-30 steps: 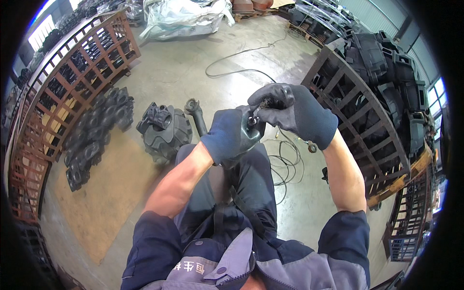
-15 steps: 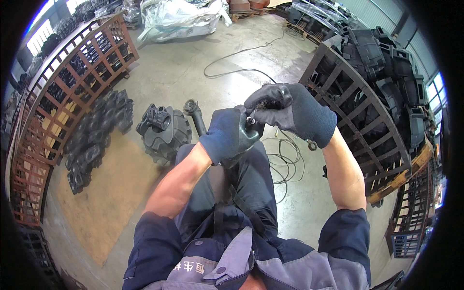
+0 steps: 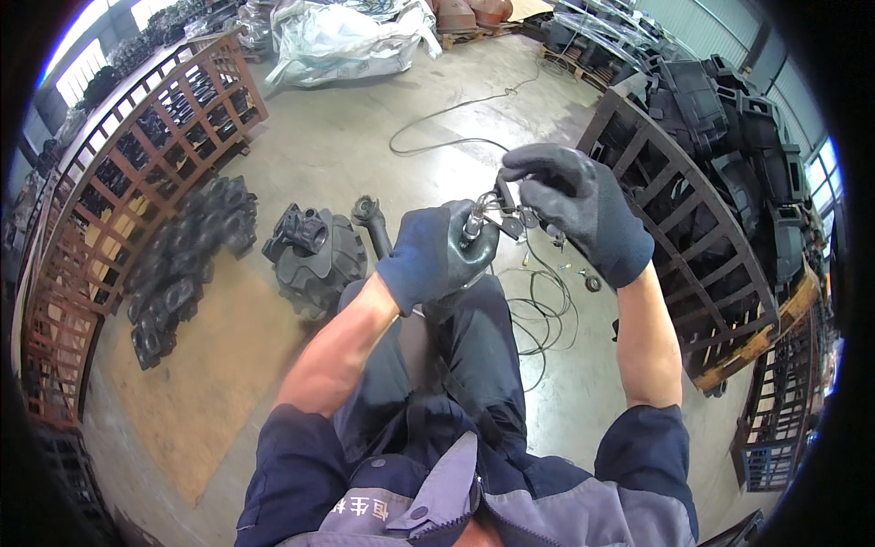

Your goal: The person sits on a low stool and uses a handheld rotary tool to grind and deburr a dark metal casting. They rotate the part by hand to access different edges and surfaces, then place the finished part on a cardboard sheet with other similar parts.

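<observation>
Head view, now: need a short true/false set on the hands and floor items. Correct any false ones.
1. The left hand and right hand are both gloved. True.
2. The left hand is empty. False: a shiny metal part sticks out of its grip.
3. Cable loops lie on the floor. True.
4. The sack is at the picture's bottom edge. False: the sack is near the top.

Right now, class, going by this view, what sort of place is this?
Likely a factory or workshop: the rust-brown lattice crate, the heap of black parts and the trailing cable suggest it.
</observation>
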Tool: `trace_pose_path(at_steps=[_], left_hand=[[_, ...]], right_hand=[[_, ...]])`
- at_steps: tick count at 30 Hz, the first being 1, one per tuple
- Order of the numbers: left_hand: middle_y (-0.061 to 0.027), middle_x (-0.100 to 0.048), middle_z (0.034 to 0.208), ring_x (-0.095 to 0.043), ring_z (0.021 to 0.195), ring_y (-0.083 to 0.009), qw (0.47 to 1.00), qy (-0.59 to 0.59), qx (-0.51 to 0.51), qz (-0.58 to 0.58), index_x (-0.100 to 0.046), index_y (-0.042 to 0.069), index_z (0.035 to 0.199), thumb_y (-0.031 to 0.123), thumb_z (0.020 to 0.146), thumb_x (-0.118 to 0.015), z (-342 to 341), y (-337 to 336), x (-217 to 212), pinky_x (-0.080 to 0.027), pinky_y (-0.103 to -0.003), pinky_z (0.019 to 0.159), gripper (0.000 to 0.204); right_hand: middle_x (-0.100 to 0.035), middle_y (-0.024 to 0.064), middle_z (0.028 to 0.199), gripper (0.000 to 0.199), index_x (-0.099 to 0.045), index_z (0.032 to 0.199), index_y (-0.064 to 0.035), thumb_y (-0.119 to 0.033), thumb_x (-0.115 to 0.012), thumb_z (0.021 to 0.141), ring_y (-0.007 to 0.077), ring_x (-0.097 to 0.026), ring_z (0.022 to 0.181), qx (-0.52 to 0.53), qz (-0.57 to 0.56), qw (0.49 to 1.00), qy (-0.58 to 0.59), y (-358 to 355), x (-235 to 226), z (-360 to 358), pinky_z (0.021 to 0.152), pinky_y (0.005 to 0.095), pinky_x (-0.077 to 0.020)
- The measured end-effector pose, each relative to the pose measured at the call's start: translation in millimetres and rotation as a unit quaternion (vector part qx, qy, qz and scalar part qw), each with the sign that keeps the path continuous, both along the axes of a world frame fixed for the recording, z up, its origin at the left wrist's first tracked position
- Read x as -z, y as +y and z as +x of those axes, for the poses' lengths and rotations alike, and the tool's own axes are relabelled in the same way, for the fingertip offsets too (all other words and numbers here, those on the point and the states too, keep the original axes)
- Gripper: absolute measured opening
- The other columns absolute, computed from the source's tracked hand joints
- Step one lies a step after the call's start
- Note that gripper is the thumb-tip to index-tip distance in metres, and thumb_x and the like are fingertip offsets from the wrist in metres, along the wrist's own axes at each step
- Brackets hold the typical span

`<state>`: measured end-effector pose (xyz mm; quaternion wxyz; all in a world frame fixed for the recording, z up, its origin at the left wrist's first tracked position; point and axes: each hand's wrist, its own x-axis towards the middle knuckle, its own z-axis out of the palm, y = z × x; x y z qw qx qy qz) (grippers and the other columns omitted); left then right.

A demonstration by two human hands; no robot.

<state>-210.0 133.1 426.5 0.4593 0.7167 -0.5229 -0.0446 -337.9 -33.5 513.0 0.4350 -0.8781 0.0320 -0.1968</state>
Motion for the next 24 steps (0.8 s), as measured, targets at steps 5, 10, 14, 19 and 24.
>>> trace_pose_path(at_steps=[5, 10, 14, 19, 24], left_hand=[[-0.0102, -0.06, 0.067, -0.054, 0.063, -0.0137, 0.998, 0.055, 0.028, -0.028, -0.061, 0.002, 0.089, 0.022, 0.091, -0.065, 9, 0, 1, -0.047, -0.035, 0.06, 0.021], [-0.0181, -0.064, 0.071, -0.059, 0.06, -0.0251, 0.995, 0.091, 0.026, -0.025, -0.066, 0.001, 0.093, 0.024, 0.089, -0.066, 20, 1, 8, -0.049, -0.037, 0.061, 0.023], [-0.0187, -0.063, 0.07, -0.053, 0.058, -0.0224, 0.989, 0.121, 0.07, -0.046, -0.065, 0.0, 0.094, 0.022, 0.09, -0.066, 26, 0, 11, -0.047, -0.038, 0.059, 0.022], [-0.0092, -0.063, 0.071, -0.055, 0.064, -0.014, 0.981, 0.146, 0.115, -0.059, -0.062, 0.0, 0.089, 0.02, 0.095, -0.06, 23, 3, 7, -0.047, -0.034, 0.06, 0.022], [-0.017, -0.069, 0.08, -0.07, 0.071, -0.0303, 0.983, 0.127, 0.092, -0.099, -0.069, 0.005, 0.097, 0.027, 0.09, -0.066, 15, 2, 12, -0.055, -0.037, 0.067, 0.023]], right_hand=[[-0.071, 0.0079, 0.106, 0.033, -0.069, 0.119, -0.0064, -0.005, -0.071, 0.086, 0.0143, -0.066, 0.091, -0.088, -0.15, 0.985, 0.009, -6, 16, 0, 0.082, 0.0295, -0.0546], [-0.072, 0.0123, 0.11, 0.031, -0.071, 0.115, -0.0059, -0.007, -0.074, 0.084, 0.0203, -0.069, 0.098, -0.115, -0.161, 0.98, -0.01, -5, 26, 6, 0.088, 0.0313, -0.0534], [-0.073, 0.0126, 0.108, 0.031, -0.072, 0.114, -0.004, -0.011, -0.076, 0.085, 0.0217, -0.069, 0.098, -0.117, -0.137, 0.984, -0.013, -1, 26, 5, 0.09, 0.0318, -0.0528], [-0.073, 0.0102, 0.095, 0.028, -0.072, 0.109, 0.0001, -0.017, -0.076, 0.087, 0.0189, -0.069, 0.082, -0.089, -0.083, 0.993, 0.003, -1, 33, 12, 0.077, 0.0304, -0.0554], [-0.065, 0.0044, 0.073, 0.021, -0.072, 0.096, 0.0004, -0.019, -0.065, 0.095, 0.0107, -0.059, 0.062, 0.04, 0.136, 0.975, 0.169, 17, 35, 16, 0.057, 0.0251, -0.0502]])
